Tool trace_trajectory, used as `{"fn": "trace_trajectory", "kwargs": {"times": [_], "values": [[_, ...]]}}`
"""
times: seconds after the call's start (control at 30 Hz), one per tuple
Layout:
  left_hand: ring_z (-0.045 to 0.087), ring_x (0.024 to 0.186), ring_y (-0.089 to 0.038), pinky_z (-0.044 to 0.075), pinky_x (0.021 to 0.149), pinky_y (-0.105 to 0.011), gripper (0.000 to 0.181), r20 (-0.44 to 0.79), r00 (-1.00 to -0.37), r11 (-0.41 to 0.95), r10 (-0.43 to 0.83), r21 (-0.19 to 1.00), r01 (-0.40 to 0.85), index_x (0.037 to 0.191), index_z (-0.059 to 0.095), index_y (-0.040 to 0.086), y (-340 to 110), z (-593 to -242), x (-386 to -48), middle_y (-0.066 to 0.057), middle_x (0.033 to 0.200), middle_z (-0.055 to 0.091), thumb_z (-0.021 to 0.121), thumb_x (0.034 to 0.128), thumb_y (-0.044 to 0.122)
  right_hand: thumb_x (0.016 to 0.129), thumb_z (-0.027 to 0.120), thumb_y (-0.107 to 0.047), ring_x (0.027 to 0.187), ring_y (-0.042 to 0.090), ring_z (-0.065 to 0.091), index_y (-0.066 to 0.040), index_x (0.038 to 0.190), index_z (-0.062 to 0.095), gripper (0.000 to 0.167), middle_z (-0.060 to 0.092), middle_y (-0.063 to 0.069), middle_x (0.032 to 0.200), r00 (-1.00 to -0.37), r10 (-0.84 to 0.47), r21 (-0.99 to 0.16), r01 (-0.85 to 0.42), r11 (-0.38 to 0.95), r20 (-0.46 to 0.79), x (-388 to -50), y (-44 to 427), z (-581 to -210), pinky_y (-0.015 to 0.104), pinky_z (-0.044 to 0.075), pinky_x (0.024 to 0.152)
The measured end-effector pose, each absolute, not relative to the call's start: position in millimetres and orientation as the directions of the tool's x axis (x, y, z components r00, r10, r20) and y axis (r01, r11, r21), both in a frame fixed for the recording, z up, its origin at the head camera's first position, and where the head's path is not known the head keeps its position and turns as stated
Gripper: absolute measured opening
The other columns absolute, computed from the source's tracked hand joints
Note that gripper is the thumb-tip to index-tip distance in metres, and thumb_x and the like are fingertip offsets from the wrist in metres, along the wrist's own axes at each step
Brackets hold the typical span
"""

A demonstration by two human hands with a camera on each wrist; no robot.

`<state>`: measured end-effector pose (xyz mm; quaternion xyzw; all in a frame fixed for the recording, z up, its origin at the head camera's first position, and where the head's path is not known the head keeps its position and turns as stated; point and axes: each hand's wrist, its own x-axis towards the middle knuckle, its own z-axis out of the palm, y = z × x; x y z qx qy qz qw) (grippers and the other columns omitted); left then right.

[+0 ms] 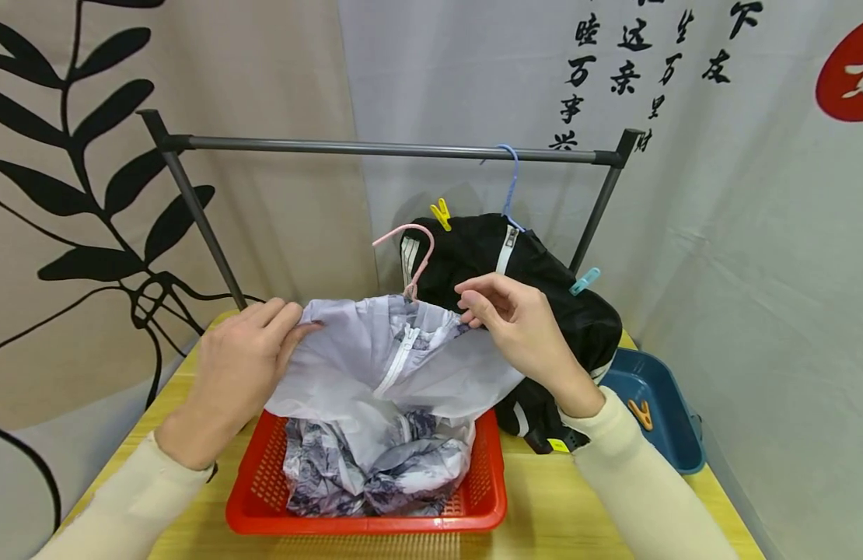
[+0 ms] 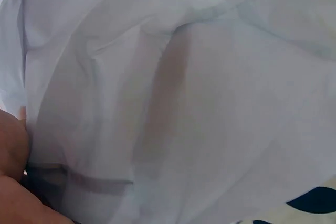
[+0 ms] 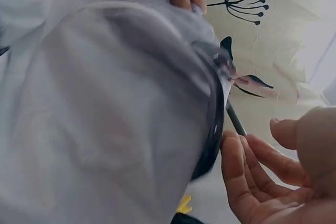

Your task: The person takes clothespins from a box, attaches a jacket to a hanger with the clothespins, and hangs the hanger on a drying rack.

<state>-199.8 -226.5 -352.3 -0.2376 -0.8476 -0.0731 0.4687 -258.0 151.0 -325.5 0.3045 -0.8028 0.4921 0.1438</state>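
Observation:
A white jacket [image 1: 351, 342] with a grey mountain-like print and a white zip hangs over a red basket [image 1: 246, 467], its lower part bunched inside. From its collar rises the hook of a pink hanger [image 1: 430, 245]; the rest of the hanger is hidden in the cloth. My left hand [image 1: 239, 369] pinches the jacket at its left shoulder. Near the right side of the collar is my right hand [image 1: 525, 330], its fingers loosely bent. In the right wrist view the right fingers [image 3: 236, 169] hold nothing and sit beside the jacket's edge.
A grey rack bar [image 1: 333, 146] spans the back. On it a blue hanger [image 1: 512, 179] carries a black jacket [image 1: 466, 257] with a yellow clip [image 1: 441, 214] and a light blue clip [image 1: 585, 281]. At right, a blue tray [image 1: 651, 373] holds an orange clip [image 1: 640, 414].

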Motion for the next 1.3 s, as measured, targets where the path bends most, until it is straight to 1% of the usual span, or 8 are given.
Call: {"fn": "trace_trajectory", "kwargs": {"times": [0.1, 0.37, 0.5, 0.6, 0.83, 0.97, 1.1, 1.3], "values": [[0.066, 0.074, -0.030, 0.049, 0.051, -0.044, 0.053, 0.828, -0.469, 0.887, 0.308, -0.071, 0.457, 0.097, 0.063, 0.010, -234, -352, -198, -0.007, 0.086, 0.067, 0.048, 0.1217, 0.055, 0.116, 0.074, -0.017, 0.096, 0.019, 0.083, -0.010, 0.135, 0.081, 0.021, 0.087, 0.007, 0.118, -0.773, -0.343, -0.674, -0.633, 0.381, 0.533, -254, 162, -330, 0.020, 0.066, 0.090], [0.056, 0.054, -0.024, 0.034, 0.045, -0.032, 0.055, 0.778, -0.557, 0.904, 0.291, -0.033, 0.426, 0.103, 0.066, 0.013, -249, -356, -195, -0.003, 0.085, 0.061, 0.046, 0.1200, 0.062, 0.113, 0.076, -0.005, 0.098, 0.018, 0.083, -0.008, 0.130, 0.082, 0.018, 0.087, 0.011, 0.118, -0.718, -0.338, -0.603, -0.695, 0.392, 0.608, -244, 193, -345, 0.013, 0.063, 0.097], [0.062, 0.061, -0.025, 0.041, 0.046, -0.036, 0.030, 0.744, -0.602, 0.895, 0.290, 0.012, 0.447, 0.107, 0.066, 0.013, -256, -356, -196, -0.004, 0.093, 0.068, 0.077, 0.1114, 0.041, 0.111, 0.075, 0.001, 0.094, 0.012, 0.080, -0.007, 0.126, 0.083, 0.019, 0.086, 0.009, 0.110, -0.696, -0.322, -0.572, -0.714, 0.405, 0.641, -242, 210, -354, 0.011, 0.062, 0.095], [0.058, 0.062, -0.021, 0.042, 0.049, -0.033, 0.031, 0.723, -0.621, 0.887, 0.303, 0.025, 0.461, 0.105, 0.063, 0.013, -259, -356, -196, -0.004, 0.092, 0.066, 0.092, 0.0976, 0.021, 0.110, 0.075, 0.005, 0.092, 0.008, 0.078, -0.006, 0.126, 0.083, 0.021, 0.086, 0.006, 0.110, -0.678, -0.312, -0.541, -0.726, 0.424, 0.665, -241, 224, -360, 0.010, 0.061, 0.092], [0.054, 0.067, -0.018, 0.046, 0.053, -0.037, 0.033, 0.690, -0.649, 0.884, 0.319, 0.029, 0.466, 0.108, 0.061, 0.011, -266, -356, -196, -0.004, 0.093, 0.062, 0.092, 0.0974, 0.011, 0.104, 0.072, 0.018, 0.084, 0.003, 0.076, 0.001, 0.123, 0.083, 0.027, 0.084, 0.008, 0.105, -0.608, -0.223, -0.493, -0.768, 0.409, 0.762, -236, 260, -366, 0.011, 0.062, 0.083], [0.055, 0.072, -0.019, 0.049, 0.057, -0.040, 0.032, 0.666, -0.666, 0.878, 0.336, 0.034, 0.477, 0.112, 0.060, 0.010, -270, -355, -196, -0.005, 0.095, 0.060, 0.089, 0.0995, 0.006, 0.102, 0.069, 0.021, 0.074, 0.002, 0.071, 0.007, 0.117, 0.083, 0.025, 0.082, -0.003, 0.098, -0.568, -0.106, -0.488, -0.776, 0.400, 0.816, -236, 284, -368, 0.010, 0.059, 0.072], [0.056, 0.078, -0.018, 0.054, 0.064, -0.041, 0.033, 0.644, -0.677, 0.868, 0.357, 0.039, 0.495, 0.117, 0.061, 0.008, -274, -355, -195, -0.004, 0.099, 0.061, 0.088, 0.0990, 0.001, 0.104, 0.068, 0.019, 0.068, 0.000, 0.067, 0.013, 0.113, 0.080, 0.016, 0.080, -0.013, 0.094, -0.573, -0.007, -0.518, -0.746, 0.419, 0.819, -241, 308, -370, 0.009, 0.054, 0.065], [0.058, 0.086, -0.017, 0.057, 0.069, -0.041, 0.035, 0.637, -0.668, 0.845, 0.385, 0.049, 0.533, 0.119, 0.061, 0.006, -279, -356, -195, -0.004, 0.104, 0.062, 0.086, 0.0981, -0.007, 0.111, 0.069, 0.008, 0.066, -0.001, 0.065, 0.010, 0.114, 0.081, 0.012, 0.077, -0.021, 0.091, -0.675, 0.068, -0.603, -0.605, 0.520, 0.735, -251, 347, -382, 0.008, 0.052, 0.064]]}}
